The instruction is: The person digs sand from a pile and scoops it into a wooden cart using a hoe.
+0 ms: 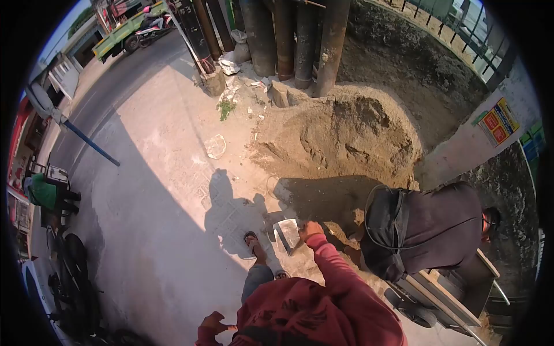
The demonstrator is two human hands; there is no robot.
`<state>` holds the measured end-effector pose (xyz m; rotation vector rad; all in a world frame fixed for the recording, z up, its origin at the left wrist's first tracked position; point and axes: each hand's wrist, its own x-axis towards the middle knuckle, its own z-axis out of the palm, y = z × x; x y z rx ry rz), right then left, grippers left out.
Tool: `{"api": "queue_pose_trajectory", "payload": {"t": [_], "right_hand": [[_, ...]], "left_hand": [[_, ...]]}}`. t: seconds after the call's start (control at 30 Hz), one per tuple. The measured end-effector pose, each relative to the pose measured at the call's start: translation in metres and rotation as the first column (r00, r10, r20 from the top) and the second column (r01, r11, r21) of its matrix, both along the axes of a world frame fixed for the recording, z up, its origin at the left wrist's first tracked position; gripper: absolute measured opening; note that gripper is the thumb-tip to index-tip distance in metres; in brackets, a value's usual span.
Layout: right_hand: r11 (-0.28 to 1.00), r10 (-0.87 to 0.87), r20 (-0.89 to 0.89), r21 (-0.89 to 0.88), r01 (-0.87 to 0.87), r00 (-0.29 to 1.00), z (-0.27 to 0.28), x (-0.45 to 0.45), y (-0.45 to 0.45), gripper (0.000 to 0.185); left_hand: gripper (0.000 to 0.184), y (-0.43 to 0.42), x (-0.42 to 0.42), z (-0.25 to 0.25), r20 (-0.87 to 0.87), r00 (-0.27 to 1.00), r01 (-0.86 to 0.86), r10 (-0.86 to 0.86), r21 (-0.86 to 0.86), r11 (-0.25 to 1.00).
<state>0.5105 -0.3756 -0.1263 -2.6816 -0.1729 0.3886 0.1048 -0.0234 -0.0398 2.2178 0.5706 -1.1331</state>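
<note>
My right hand [311, 230], at the end of a red sleeve, is closed at the edge of a pale, flat-faced rectangular object [287, 233]. This object is low over the ground by my sandalled feet, with a darker part on its left side. Its exact kind cannot be made out. Down at the lower left, my left hand [213, 323] is beside my body, fingers loosely bent and apart, with nothing visible in it. Beyond the right hand rises a pile of brown sand [346, 138], its near side in shadow.
Close on my right, a person in dark clothes [438, 228] bends over beside a wheelbarrow [461, 282]. Thick pipes [285, 46] stand behind the sand, near a concrete pillar [473, 138]. A blue pole [92, 144], a parked motorbike [72, 277] and a road with a green truck [121, 37] are leftward.
</note>
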Motion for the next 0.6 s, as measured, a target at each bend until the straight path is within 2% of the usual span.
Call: {"api": "queue_pose_trajectory", "payload": {"t": [0.07, 0.13, 0.17, 0.23, 0.27, 0.3, 0.33, 0.37, 0.4, 0.43, 0.47, 0.5, 0.53, 0.6], "right_hand": [[0.974, -0.098, 0.033, 0.206, 0.090, 0.995, 0.026, 0.034, 0.082, 0.025], [0.926, -0.226, 0.066, 0.325, 0.193, 0.972, 0.084, 0.085, 0.098, 0.024], [0.915, -0.260, 0.076, 0.337, 0.221, 0.963, 0.108, 0.110, 0.111, 0.024], [0.834, -0.377, 0.125, 0.478, 0.277, 0.918, 0.143, 0.129, 0.120, 0.023], [0.832, -0.404, 0.115, 0.459, 0.312, 0.908, 0.162, 0.129, 0.125, 0.023], [0.801, -0.415, 0.085, 0.505, 0.320, 0.906, 0.178, 0.125, 0.130, 0.022], [0.766, -0.430, 0.071, 0.557, 0.322, 0.900, 0.189, 0.131, 0.135, 0.021], [0.780, -0.427, 0.149, 0.559, 0.281, 0.892, 0.189, 0.123, 0.141, 0.021], [0.777, -0.400, 0.126, 0.571, 0.263, 0.908, 0.192, 0.110, 0.150, 0.022], [0.751, -0.413, 0.103, 0.600, 0.275, 0.905, 0.178, 0.097, 0.167, 0.021], [0.743, -0.413, 0.052, 0.596, 0.304, 0.909, 0.181, 0.090, 0.184, 0.024], [0.720, -0.459, 0.059, 0.609, 0.332, 0.887, 0.183, 0.087, 0.194, 0.028], [0.691, -0.504, 0.094, 0.640, 0.336, 0.859, 0.180, 0.093, 0.197, 0.029], [0.651, -0.579, 0.128, 0.667, 0.363, 0.805, 0.172, 0.114, 0.183, 0.030]], "left_hand": [[0.071, 0.067, 0.070, 0.045, 0.158, 0.977, -0.179, 0.145, 0.223, 0.958], [0.058, 0.089, 0.151, 0.039, 0.383, 0.918, -0.149, 0.098, 0.107, 0.983], [0.057, 0.102, 0.198, 0.033, 0.414, 0.906, -0.128, 0.085, 0.078, 0.989], [0.053, 0.102, 0.281, 0.026, 0.438, 0.896, -0.052, 0.066, -0.042, 0.998], [0.051, 0.092, 0.324, 0.022, 0.444, 0.894, -0.007, 0.065, -0.132, 0.991], [0.052, 0.082, 0.361, -0.005, 0.415, 0.890, -0.040, 0.187, -0.338, 0.940], [0.060, 0.054, 0.399, 0.001, 0.129, 0.878, -0.300, 0.460, -0.603, 0.740], [0.067, 0.025, 0.437, 0.014, -0.166, 0.811, -0.470, 0.561, -0.755, 0.457], [0.075, 0.002, 0.465, 0.025, -0.478, 0.686, -0.640, 0.549, -0.755, 0.142], [0.082, -0.011, 0.491, 0.022, -0.614, 0.621, -0.713, 0.488, -0.701, 0.025], [0.080, -0.025, 0.521, 0.011, -0.590, 0.598, -0.676, 0.542, -0.735, -0.054], [0.065, -0.033, 0.551, -0.013, -0.582, 0.562, -0.730, 0.588, -0.683, 0.022], [0.057, -0.032, 0.577, -0.039, -0.557, 0.601, -0.711, 0.573, -0.700, 0.067], [0.050, -0.046, 0.595, -0.057, -0.534, 0.659, -0.687, 0.529, -0.714, 0.135]]}}
